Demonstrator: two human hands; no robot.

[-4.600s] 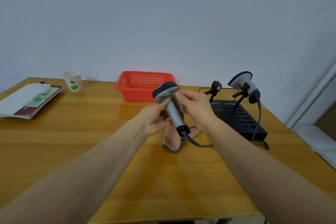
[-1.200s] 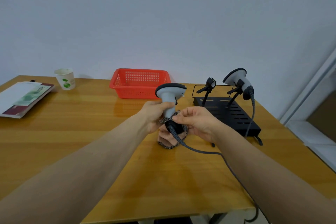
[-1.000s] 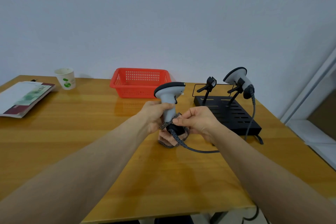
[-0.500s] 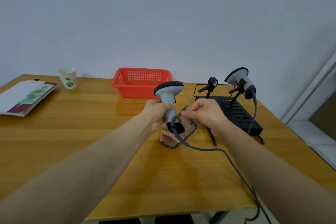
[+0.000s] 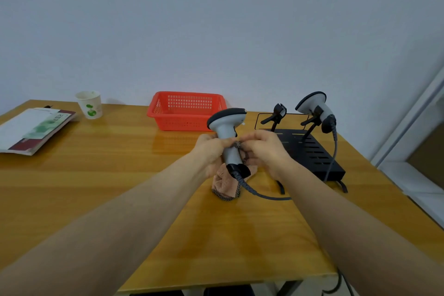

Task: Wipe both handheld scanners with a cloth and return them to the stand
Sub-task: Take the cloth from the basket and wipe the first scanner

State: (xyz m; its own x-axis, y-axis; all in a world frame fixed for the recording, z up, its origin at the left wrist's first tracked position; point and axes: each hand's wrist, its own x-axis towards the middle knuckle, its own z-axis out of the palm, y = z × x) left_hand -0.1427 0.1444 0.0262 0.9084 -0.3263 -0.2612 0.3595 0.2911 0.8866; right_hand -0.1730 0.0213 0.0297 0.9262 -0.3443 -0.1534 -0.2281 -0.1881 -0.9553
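Status mid-wipe: handheld scanner (image 5: 227, 127) upright at centre frame, head up, cable end down. left hand (image 5: 210, 149) has its fingers curled round the grey handle from the left side, judged a steadying grip so that the other hand can rub. right hand (image 5: 264, 151) comes in from the right, fingertips pinching a fold of the cloth (image 5: 225, 184) against the handle. So the handle sits between the two hands and touches both. Rest of the cloth hangs bunched below them; whether it rests on the table (image 5: 96, 187) cannot be told. Cable (image 5: 262, 196) trails from the handle base off right, under the right forearm. Second scanner (image 5: 312, 107) sits in the right cradle of the black stand (image 5: 317, 156), right of centre; left cradle (image 5: 276, 115) vacant, presumably for the held unit. Return to stand not yet done. Red basket (image 5: 187, 110) behind the hands, paper cup (image 5: 89, 104) and booklet (image 5: 33, 127) at left, all well apart from the work
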